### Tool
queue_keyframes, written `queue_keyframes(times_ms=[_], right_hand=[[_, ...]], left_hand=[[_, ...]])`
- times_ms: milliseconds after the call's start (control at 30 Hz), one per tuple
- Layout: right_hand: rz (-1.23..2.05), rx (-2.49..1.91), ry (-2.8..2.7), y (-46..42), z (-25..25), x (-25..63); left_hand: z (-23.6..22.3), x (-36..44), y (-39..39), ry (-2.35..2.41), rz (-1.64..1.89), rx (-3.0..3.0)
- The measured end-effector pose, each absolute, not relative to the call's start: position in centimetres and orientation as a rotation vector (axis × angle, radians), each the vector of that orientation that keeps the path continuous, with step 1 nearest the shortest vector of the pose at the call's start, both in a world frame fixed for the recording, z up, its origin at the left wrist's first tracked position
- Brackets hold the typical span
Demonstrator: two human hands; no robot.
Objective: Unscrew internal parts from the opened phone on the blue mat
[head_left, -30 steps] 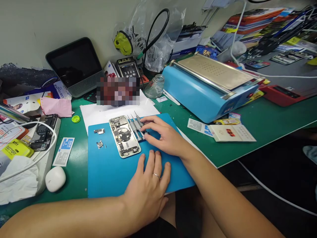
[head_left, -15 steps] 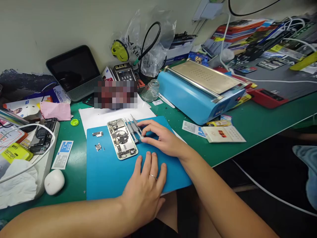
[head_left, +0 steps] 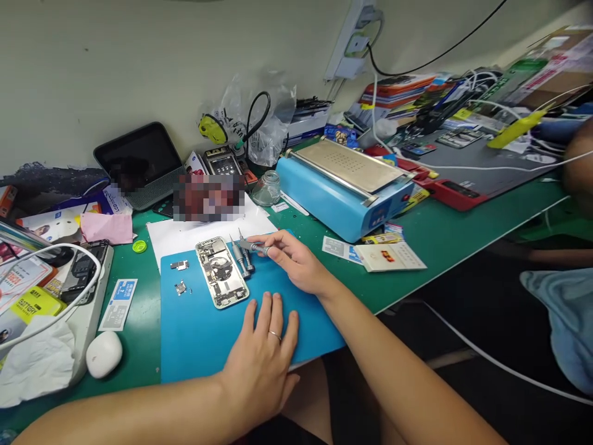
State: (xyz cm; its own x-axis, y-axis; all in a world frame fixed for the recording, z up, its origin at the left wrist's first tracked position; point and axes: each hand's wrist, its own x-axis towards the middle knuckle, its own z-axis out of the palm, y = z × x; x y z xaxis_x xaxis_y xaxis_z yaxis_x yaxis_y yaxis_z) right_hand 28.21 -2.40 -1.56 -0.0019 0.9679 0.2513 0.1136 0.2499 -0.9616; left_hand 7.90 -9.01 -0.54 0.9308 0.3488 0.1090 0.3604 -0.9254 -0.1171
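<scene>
My right hand [head_left: 296, 259] grips a grey screwdriver [head_left: 254, 246] between thumb and fingers, its tip pointing left over the other tools. Below it, two more screwdrivers [head_left: 241, 256] lie side by side on the blue mat [head_left: 199, 352]. Just left of them is an opened phone [head_left: 223, 275], its inner parts showing. My left hand [head_left: 259, 352] rests on the mat near its front edge, fingers spread and holding nothing; a ring sits on one finger. Left of the phone lie a small metal part [head_left: 180, 265], a small circuit piece [head_left: 180, 287] and tiny screws [head_left: 190, 290].
A blue machine with a metal plate [head_left: 345, 167] stands at the back right, a booklet [head_left: 391, 256] in front of it. A glass jar [head_left: 267, 188] and a tablet-like screen [head_left: 139, 161] are behind the mat. A white case [head_left: 104, 355] sits at left. Another person's blue clothing [head_left: 563, 321] shows at right.
My right hand has picked up one screwdriver from beside the other two and tilted it sideways. My left hand stays flat on the mat. The camera view has turned slightly right.
</scene>
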Motion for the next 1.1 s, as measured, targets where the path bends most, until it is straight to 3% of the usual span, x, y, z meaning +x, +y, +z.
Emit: queue_keyframes(times_ms=[333,500,1100], right_hand=[[0.955,-0.968,-1.0,-2.2,-0.7,28.8],[0.773,-1.023,-0.894,-1.9,-0.7,29.3],[0.635,-1.278,-1.065,-2.1,-2.4,28.3]], left_hand=[[-0.5,8.0,-9.1,-0.547,-0.052,-2.976],[-0.4,8.0,-9.2,-0.557,-0.035,-2.985],[-0.4,8.1,-9.3,-0.523,-0.012,-2.991]])
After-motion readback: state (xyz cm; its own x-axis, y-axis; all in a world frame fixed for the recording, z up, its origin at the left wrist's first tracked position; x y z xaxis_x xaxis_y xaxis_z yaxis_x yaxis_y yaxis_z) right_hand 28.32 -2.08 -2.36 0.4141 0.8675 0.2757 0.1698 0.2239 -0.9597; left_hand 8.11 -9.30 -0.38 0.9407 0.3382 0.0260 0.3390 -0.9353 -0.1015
